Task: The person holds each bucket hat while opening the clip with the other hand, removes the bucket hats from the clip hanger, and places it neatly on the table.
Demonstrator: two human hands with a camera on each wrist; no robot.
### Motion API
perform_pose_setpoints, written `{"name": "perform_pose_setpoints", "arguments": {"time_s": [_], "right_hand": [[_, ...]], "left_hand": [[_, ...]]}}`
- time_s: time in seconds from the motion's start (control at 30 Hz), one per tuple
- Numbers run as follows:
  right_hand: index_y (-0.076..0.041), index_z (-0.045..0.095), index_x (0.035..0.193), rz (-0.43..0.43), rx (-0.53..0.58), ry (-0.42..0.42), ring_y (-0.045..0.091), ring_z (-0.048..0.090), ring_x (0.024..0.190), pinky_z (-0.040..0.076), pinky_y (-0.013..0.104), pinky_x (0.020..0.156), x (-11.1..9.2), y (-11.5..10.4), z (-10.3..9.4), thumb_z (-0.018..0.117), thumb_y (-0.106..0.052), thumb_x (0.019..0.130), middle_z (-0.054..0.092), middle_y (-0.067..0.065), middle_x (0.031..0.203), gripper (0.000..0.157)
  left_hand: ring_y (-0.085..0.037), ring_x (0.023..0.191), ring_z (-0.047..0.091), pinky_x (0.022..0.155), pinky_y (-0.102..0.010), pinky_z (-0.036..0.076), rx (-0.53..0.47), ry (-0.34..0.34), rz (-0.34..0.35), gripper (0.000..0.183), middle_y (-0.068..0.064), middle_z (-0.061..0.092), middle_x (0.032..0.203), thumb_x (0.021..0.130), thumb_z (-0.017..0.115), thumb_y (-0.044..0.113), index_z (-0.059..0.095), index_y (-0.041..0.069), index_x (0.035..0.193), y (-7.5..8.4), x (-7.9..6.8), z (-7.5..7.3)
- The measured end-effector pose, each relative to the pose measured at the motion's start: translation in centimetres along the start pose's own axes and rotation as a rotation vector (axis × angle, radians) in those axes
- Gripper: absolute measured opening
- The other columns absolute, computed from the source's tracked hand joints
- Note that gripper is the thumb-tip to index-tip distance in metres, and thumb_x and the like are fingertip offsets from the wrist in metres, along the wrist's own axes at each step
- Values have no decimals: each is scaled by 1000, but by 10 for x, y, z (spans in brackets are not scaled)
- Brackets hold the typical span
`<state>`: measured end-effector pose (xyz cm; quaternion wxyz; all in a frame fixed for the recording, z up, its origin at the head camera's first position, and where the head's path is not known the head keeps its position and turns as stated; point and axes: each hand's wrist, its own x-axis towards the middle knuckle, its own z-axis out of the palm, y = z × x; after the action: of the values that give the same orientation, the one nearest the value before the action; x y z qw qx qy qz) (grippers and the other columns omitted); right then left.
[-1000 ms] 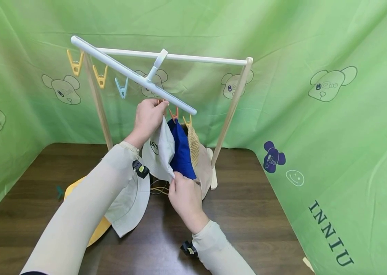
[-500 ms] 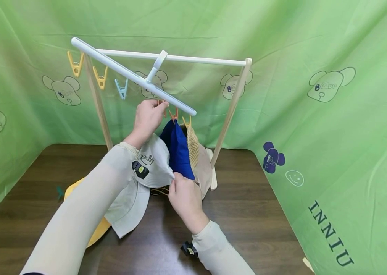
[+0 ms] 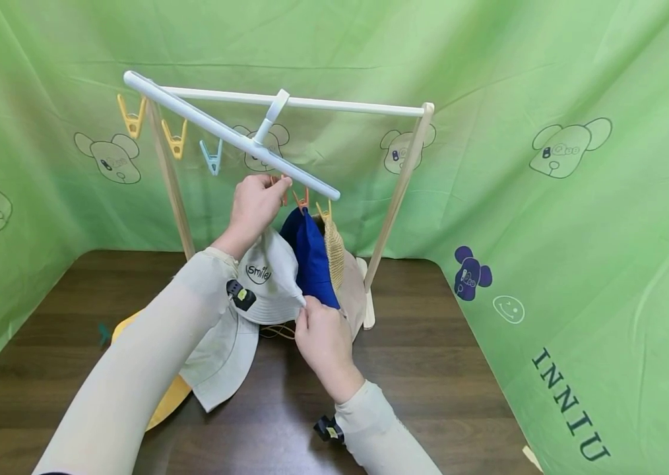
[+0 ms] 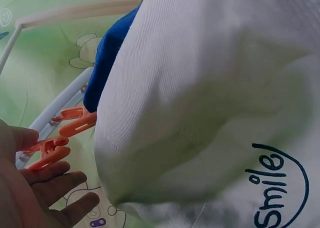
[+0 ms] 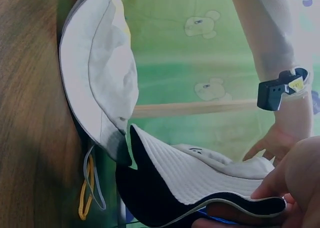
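The smile hat (image 3: 272, 274), gripped by the right hand (image 3: 325, 336), sits just below the orange clip (image 4: 52, 157) the left hand (image 3: 256, 203) pinches.

Brown table (image 3: 429, 369) bearing yellow hat (image 3: 173, 401), pale hat (image 3: 224, 369), rack (image 3: 400, 191)

A staged recording booth is suggested: a dark wood-grain counter (image 3: 429, 363) is enclosed on three sides by green cartoon-printed curtains (image 3: 334, 39), a wooden-legged drying rack (image 3: 400, 188) is set on it, and black wrist cameras (image 3: 241, 295) are worn.
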<state>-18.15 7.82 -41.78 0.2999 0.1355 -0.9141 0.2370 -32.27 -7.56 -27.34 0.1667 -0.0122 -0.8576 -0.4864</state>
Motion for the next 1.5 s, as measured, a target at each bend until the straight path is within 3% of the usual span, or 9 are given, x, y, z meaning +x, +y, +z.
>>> {"name": "perform_pose_setpoints", "arguments": {"time_s": [0.4,0.67,1.5], "right_hand": [[-10,66,84,18,38,9,24,66,57,48,40,49,5,2,-3,65,-10,93,65,5,64,9],[-10,67,86,21,53,22,23,64,56,48,39,50,6,3,-3,65,-10,93,64,4,64,7],[-10,64,83,18,63,37,23,64,57,47,38,49,8,4,-7,65,-9,93,63,4,64,10]], "left_hand": [[-23,61,46,56,-33,35,-5,-15,-17,45,1,63,68,100,59,52,71,15,76,-1,0,-2],[-23,69,54,61,-35,39,6,-10,-25,45,0,68,73,100,59,53,72,17,77,0,-1,-3],[-24,70,54,62,-35,40,-42,-14,-22,48,-4,66,71,99,59,55,73,14,76,-6,0,-3]]}}
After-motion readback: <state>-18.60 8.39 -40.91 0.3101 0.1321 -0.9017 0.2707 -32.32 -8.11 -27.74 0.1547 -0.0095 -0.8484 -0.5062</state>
